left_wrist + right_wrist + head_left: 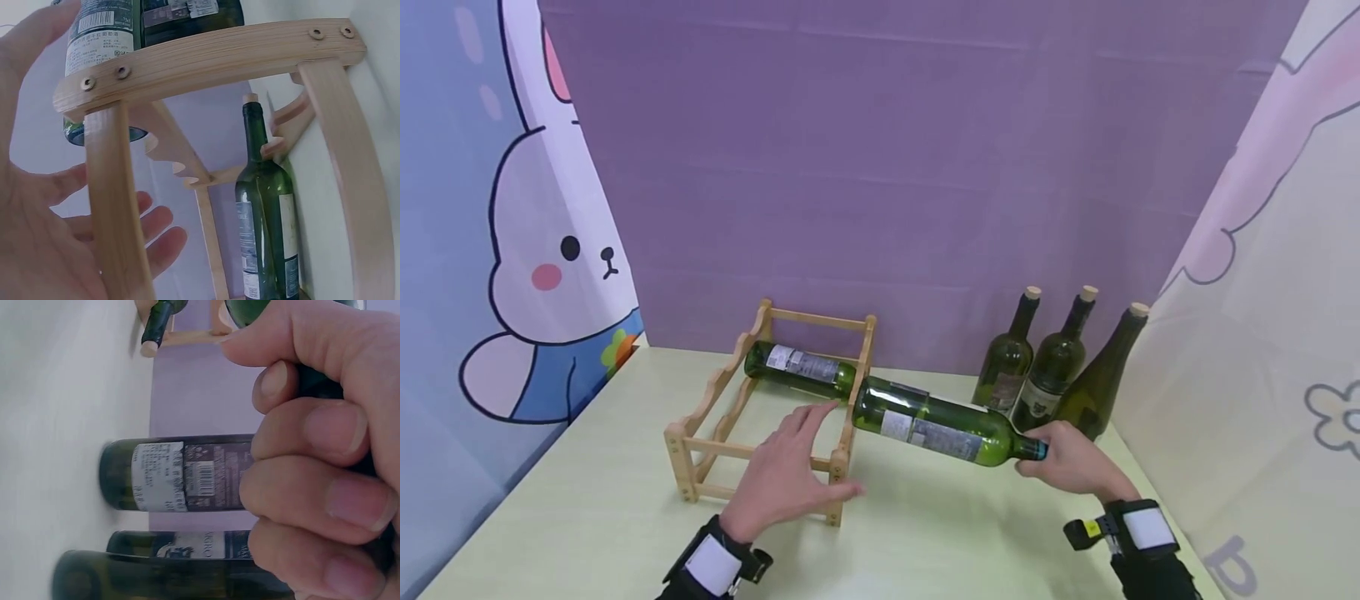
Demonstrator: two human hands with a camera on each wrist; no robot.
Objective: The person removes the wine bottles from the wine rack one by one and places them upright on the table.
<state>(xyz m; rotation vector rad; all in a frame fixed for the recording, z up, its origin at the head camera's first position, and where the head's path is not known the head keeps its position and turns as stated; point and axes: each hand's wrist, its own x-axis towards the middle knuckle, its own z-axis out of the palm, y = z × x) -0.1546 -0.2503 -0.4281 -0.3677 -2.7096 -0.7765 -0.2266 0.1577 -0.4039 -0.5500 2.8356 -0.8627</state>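
My right hand (1067,458) grips the neck of a green wine bottle (936,421), tilted nearly level, its base toward the rack's right side. Fingers curl round the dark neck in the right wrist view, where most of the neck is hidden. A wooden wine rack (726,448) stands on the table with another green bottle (801,371) lying across its far part. My left hand (786,471) is at the rack's near right corner, fingers spread and holding nothing. Seen from the left wrist, a rack post (115,206) crosses in front of its fingers.
Three corked bottles stand at the back right: one dark bottle (1003,367), a second beside it (1051,375) and a slimmer green one (1101,375). A purple cloth (887,183) hangs behind the table (925,533); a printed curtain (1262,375) borders the right side.
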